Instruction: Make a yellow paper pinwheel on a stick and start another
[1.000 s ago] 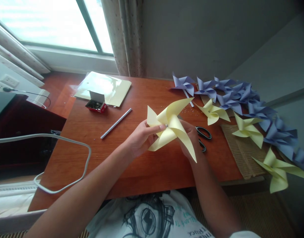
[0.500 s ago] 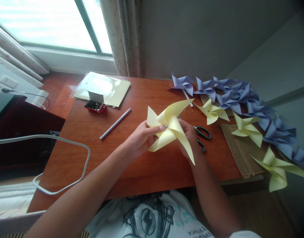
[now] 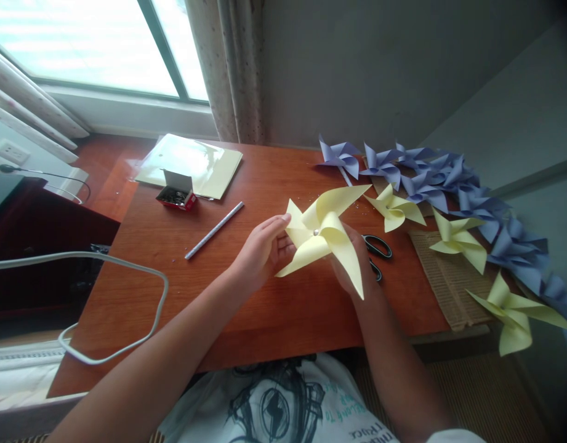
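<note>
A yellow paper pinwheel (image 3: 327, 231) faces me above the middle of the table, with a shiny pin head at its centre. My left hand (image 3: 263, 249) is at its left side, the thumb at the edge of a blade and the other fingers loosely curled, partly behind the paper. From behind and to the right, my right hand (image 3: 345, 267) holds the pinwheel; its fingers are mostly hidden by the blades. Black-handled scissors (image 3: 380, 246) lie just right of that hand, their blades out of sight.
A rolled white paper stick (image 3: 213, 231), an open red box of small metal pins (image 3: 176, 195) and a stack of paper sheets (image 3: 225, 172) lie left. Several purple pinwheels (image 3: 424, 187) and yellow pinwheels (image 3: 458, 240) line the right, near corrugated cardboard (image 3: 449, 289). A white cable (image 3: 165, 289) loops at left.
My left thumb has left the pinwheel's centre and moved to its left blade, uncovering the pin head. The pinwheel has shifted slightly right and tilted a little.
</note>
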{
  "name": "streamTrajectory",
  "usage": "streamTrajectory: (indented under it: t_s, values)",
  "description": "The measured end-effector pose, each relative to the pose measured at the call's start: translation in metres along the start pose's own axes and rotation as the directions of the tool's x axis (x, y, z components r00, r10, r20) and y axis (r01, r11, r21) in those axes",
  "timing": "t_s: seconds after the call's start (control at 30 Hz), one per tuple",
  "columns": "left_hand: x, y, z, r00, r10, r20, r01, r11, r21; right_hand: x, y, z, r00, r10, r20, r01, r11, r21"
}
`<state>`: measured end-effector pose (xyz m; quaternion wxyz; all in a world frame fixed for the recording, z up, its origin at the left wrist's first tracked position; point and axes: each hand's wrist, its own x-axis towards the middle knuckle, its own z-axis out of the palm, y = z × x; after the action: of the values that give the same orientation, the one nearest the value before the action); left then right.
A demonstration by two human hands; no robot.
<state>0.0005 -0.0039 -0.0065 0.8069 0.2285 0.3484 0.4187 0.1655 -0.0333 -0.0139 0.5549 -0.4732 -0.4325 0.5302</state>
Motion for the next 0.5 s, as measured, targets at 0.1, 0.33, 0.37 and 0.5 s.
streamTrajectory:
  t_s: [0.1, 0.33, 0.37, 0.5]
  values:
    - [0.003, 0.001, -0.0041, 0.989, 0.078, -0.127, -0.066, 0.993, 0.094, 0.0017, 0.0037, -0.0029, 0.997, -0.037, -0.07, 0.038, 0.999, 0.016]
    - [0.0023, 0.0039, -0.0059, 0.949, 0.225, -0.221, -0.172, 0.956, 0.237, 0.0045, -0.0001, 0.0014, 0.989, 0.002, -0.146, 0.005, 0.999, 0.049]
    - [0.0021, 0.0038, -0.0055, 0.945, 0.234, -0.228, -0.177, 0.953, 0.246, 0.0044, -0.0014, 0.0014, 0.989, 0.011, -0.148, -0.003, 0.999, 0.054]
    - [0.0016, 0.0037, -0.0053, 0.919, 0.302, -0.254, -0.216, 0.924, 0.316, 0.0061, -0.0008, -0.0037, 0.995, -0.009, -0.099, 0.012, 0.999, 0.03]
